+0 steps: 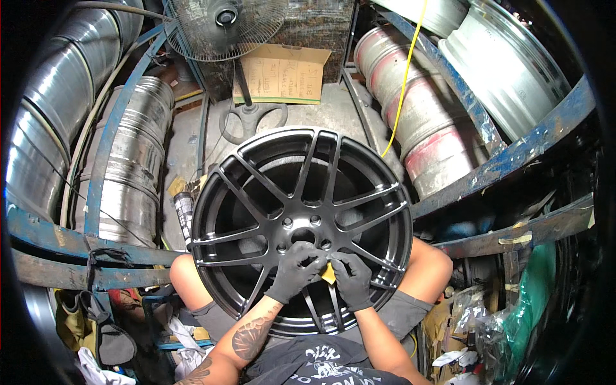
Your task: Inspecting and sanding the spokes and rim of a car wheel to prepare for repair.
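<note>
A large black multi-spoke wheel rim lies face up across my lap, its hub and bolt holes toward me. Over the near side of the hub, my left hand, in a dark grey glove, is closed with fingertips pinched together. My right hand, gloved alike, pinches close beside it. A small yellow sheet, like a folded scrap of sandpaper, sticks out between the two hands. The fingers cover part of it, and its far end is hidden.
Blue metal racks with silver rims stand at the left, more rims at the right. Beyond the wheel are a standing fan and a cardboard piece. A yellow cable hangs right; a spray can sits left.
</note>
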{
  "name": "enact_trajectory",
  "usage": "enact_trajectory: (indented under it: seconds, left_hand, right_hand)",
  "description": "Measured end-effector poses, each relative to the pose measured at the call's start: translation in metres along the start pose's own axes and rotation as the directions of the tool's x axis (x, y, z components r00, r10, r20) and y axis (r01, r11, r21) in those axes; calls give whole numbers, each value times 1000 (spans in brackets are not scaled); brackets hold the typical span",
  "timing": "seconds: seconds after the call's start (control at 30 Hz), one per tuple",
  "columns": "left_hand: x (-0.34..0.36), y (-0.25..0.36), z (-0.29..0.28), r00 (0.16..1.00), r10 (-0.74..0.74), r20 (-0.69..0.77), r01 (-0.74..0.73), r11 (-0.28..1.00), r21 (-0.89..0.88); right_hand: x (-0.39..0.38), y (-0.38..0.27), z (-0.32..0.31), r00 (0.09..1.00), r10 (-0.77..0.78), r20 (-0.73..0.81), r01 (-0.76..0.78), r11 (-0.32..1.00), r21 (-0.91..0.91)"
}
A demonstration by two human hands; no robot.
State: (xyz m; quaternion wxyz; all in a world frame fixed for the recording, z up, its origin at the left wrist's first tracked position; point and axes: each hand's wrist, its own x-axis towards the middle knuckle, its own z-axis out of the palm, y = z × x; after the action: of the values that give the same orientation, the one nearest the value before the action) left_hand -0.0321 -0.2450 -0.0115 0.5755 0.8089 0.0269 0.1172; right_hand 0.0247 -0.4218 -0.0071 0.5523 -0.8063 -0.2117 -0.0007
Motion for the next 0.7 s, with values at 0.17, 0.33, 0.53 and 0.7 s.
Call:
enact_trajectory:
  seconds: [0.17, 0.33, 0.53, 0.7]
  left_hand:
    - [-5, -4, 2, 969, -225, 106, 247, 914, -323]
    - [-4, 7, 1, 936, -337, 96, 351, 902, -252]
    - [-5, 9, -6, 974, -223, 37, 226, 957, -184]
    - [-3, 10, -13, 985, -161, -68, 155, 984, -93]
  right_hand:
    - [6, 1, -2, 1000, -11, 15, 10, 998, 69]
    - [9, 0, -4, 993, -27, 115, 16, 995, 95]
    - [11, -9, -5, 976, 88, 200, -116, 984, 135]
    - [9, -14, 9, 977, 147, 152, -141, 989, -51]
